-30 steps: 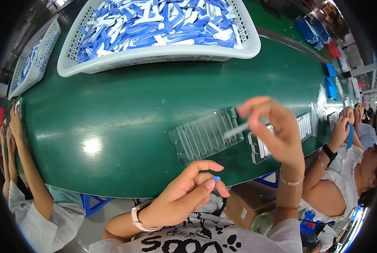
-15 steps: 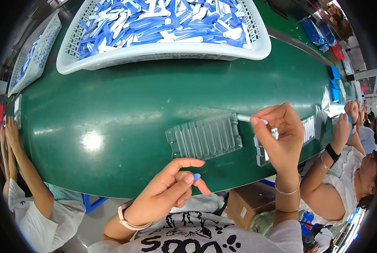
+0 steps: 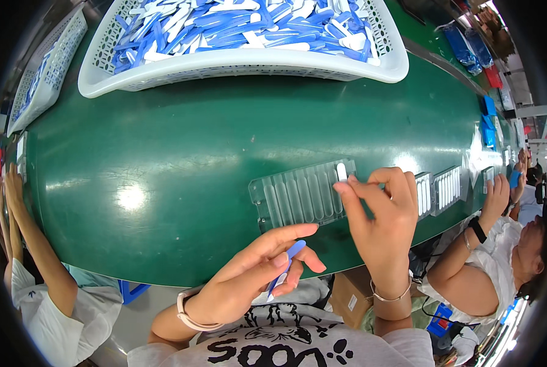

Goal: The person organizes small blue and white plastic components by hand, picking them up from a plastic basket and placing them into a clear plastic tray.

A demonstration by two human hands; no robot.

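A clear fixture tray [image 3: 262, 208] with several long slots lies on the green table in front of me. My right hand [image 3: 386, 223] is closed in a pinch on a slim white plastic stick [image 3: 342, 172], held at the tray's rightmost slot. The lower part of that stick is behind my fingers. Left of it and nearer to me, my left hand [image 3: 240, 269] grips a slim blue plastic stick [image 3: 296, 249] between thumb and fingers. The index finger of that hand reaches out near the tray's front edge, and part of the blue stick is covered by the fingers.
A white perforated basket [image 3: 243, 66] heaped with blue and white sticks stands at the far side. Two more trays [image 3: 447, 186] filled with white sticks are right of my right hand. Co-workers' arms [image 3: 484, 229] show at both sides. Another basket [image 3: 50, 79] stands far left.
My right hand has moved left, bringing the white stick over the tray's rightmost slot. More of the blue stick now shows in my left hand. The view has shifted slightly.
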